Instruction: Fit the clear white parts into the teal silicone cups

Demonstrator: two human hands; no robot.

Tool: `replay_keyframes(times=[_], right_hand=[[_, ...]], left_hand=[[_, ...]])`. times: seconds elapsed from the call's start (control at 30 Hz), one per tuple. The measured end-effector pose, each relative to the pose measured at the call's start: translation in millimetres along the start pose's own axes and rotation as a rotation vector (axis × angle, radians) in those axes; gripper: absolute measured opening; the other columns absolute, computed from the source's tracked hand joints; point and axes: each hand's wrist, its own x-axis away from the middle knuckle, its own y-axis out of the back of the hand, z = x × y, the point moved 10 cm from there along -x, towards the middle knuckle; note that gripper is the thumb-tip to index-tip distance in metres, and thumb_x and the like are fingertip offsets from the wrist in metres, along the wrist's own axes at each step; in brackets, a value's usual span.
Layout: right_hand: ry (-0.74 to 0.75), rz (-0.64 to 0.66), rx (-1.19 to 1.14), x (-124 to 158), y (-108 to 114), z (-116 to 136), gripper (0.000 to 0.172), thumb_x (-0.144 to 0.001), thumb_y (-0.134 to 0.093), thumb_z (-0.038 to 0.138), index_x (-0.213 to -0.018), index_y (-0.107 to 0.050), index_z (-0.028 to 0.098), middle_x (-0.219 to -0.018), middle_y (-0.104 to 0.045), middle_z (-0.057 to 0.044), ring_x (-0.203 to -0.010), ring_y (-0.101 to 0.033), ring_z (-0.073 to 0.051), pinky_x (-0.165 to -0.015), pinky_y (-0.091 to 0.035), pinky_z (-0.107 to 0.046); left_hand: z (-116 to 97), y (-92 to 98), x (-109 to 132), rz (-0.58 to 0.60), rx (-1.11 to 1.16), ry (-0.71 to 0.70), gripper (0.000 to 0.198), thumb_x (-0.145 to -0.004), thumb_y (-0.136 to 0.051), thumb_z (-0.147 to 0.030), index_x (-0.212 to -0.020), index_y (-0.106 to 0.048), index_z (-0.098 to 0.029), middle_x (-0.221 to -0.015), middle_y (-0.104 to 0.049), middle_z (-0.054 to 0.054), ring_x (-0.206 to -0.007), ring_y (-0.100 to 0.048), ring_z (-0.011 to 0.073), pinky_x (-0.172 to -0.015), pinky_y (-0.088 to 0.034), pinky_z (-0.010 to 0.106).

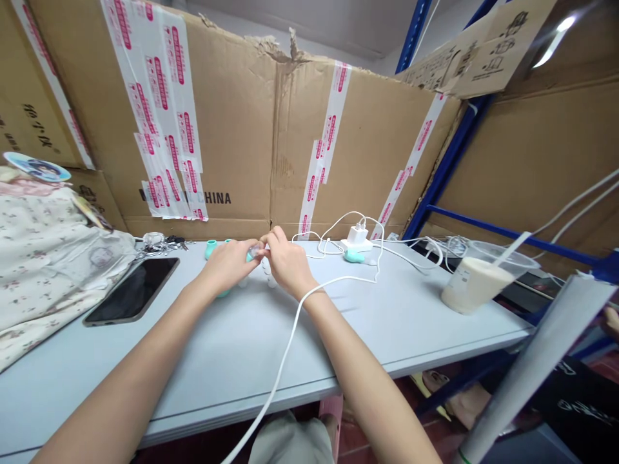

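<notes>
My left hand [223, 265] and my right hand [289, 263] meet over the middle of the table, fingers pinched together. Between their fingertips is a small teal piece with a clear tip [253, 251]; its exact kind does not show. Just below the fingers, small white pieces [267, 268] lie partly hidden by my right hand. Behind my left hand stands a teal rounded piece [211, 248], with more teal showing around that hand. A white cable [290, 348] passes over my right wrist and hangs toward my lap.
A white charger [358, 235] with cables sits at the back, a teal item with a clear tip [354, 256] before it. On the right stands a plastic cup [467, 287] with a pale drink. A phone [133, 291] and floral cloth [53, 245] lie left. Taped cardboard [236, 129] walls the back.
</notes>
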Motion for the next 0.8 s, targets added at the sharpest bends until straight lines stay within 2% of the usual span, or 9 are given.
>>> replay_keyframes(times=[0.17, 0.23, 0.33, 0.4, 0.47, 0.57, 0.63, 0.7, 0.8], right_hand=[[-0.173, -0.119, -0.3, -0.4, -3.5, -23.7, 0.022, -0.094, -0.03, 0.032, -0.094, -0.047, 0.018, -0.096, -0.049, -0.003, -0.076, -0.05, -0.011, -0.064, -0.034, -0.023], [-0.279, -0.203, -0.381, 1.4, -3.0, -49.4, 0.019, -0.094, -0.032, 0.03, -0.09, -0.046, 0.017, -0.094, -0.05, -0.003, -0.078, -0.049, -0.011, -0.069, -0.035, -0.022], [-0.519, -0.444, -0.39, 18.3, 13.9, -102.0, 0.019, -0.093, -0.032, 0.027, -0.085, -0.046, 0.016, -0.091, -0.05, -0.006, -0.083, -0.049, -0.014, -0.075, -0.035, -0.023], [-0.548, -0.476, -0.333, 23.5, 20.4, -115.0, 0.019, -0.092, -0.037, 0.03, -0.085, -0.047, 0.016, -0.091, -0.051, -0.006, -0.083, -0.049, -0.014, -0.075, -0.035, -0.024], [-0.432, -0.338, -0.287, 15.3, 10.6, -101.6, 0.019, -0.091, -0.039, 0.03, -0.085, -0.051, 0.016, -0.091, -0.052, -0.004, -0.08, -0.049, -0.013, -0.071, -0.034, -0.023], [-0.114, -0.035, -0.122, 2.2, -25.4, -46.0, 0.02, -0.091, -0.042, 0.029, -0.085, -0.056, 0.018, -0.09, -0.055, -0.003, -0.085, -0.048, -0.014, -0.071, -0.031, -0.026], [0.045, 0.111, 0.021, 1.5, -51.0, -13.7, 0.018, -0.09, -0.046, 0.028, -0.083, -0.059, 0.018, -0.088, -0.056, -0.004, -0.088, -0.047, -0.017, -0.074, -0.028, -0.031], [0.123, 0.2, 0.125, 3.1, -69.6, 3.5, 0.015, -0.087, -0.051, 0.027, -0.082, -0.061, 0.017, -0.088, -0.057, -0.005, -0.089, -0.046, -0.02, -0.076, -0.025, -0.034], [0.156, 0.268, 0.202, 5.8, -83.2, 9.8, 0.014, -0.085, -0.052, 0.024, -0.083, -0.063, 0.015, -0.089, -0.057, -0.007, -0.089, -0.045, -0.021, -0.076, -0.025, -0.037]], left_hand=[[-1.6, 6.6, -0.4, -0.045, -0.032, 0.013, 0.036, -0.083, -0.037, -0.047, -0.094, -0.061, -0.023, -0.08, -0.064, 0.006, -0.08, -0.06, 0.0257, -0.057, -0.031, 0.027], [1.6, 7.0, -0.5, -0.049, -0.087, 0.02, 0.035, -0.083, -0.038, -0.046, -0.098, -0.061, -0.023, -0.081, -0.064, 0.007, -0.082, -0.059, 0.026, -0.06, -0.033, 0.027], [15.9, 14.2, -0.1, -0.091, -0.107, 0.08, 0.034, -0.082, -0.04, -0.045, -0.099, -0.061, -0.024, -0.082, -0.064, 0.007, -0.082, -0.059, 0.0258, -0.062, -0.035, 0.028], [31.7, 26.7, 1.8, -0.18, -0.037, 0.168, 0.035, -0.081, -0.04, -0.048, -0.096, -0.061, -0.025, -0.081, -0.064, 0.006, -0.081, -0.059, 0.025, -0.062, -0.035, 0.027], [48.0, 39.0, 5.5, -0.282, 0.06, 0.261, 0.036, -0.081, -0.039, -0.05, -0.092, -0.062, -0.024, -0.079, -0.063, 0.005, -0.081, -0.058, 0.0238, -0.063, -0.035, 0.027], [66.1, 47.2, 9.7, -0.371, 0.165, 0.354, 0.035, -0.081, -0.04, -0.048, -0.092, -0.062, -0.023, -0.077, -0.063, 0.004, -0.079, -0.057, 0.0213, -0.066, -0.037, 0.026], [73.5, 46.5, 10.3, -0.383, 0.205, 0.387, 0.035, -0.081, -0.041, -0.048, -0.092, -0.062, -0.023, -0.077, -0.063, 0.004, -0.076, -0.057, 0.0197, -0.067, -0.037, 0.025], [77.7, 44.4, 9.8, -0.382, 0.234, 0.401, 0.034, -0.08, -0.041, -0.047, -0.091, -0.063, -0.023, -0.077, -0.063, 0.004, -0.073, -0.057, 0.0189, -0.065, -0.037, 0.025], [81.0, 42.1, 9.1, -0.377, 0.251, 0.414, 0.033, -0.08, -0.042, -0.047, -0.088, -0.063, -0.023, -0.075, -0.063, 0.004, -0.072, -0.056, 0.0188, -0.064, -0.036, 0.025]])
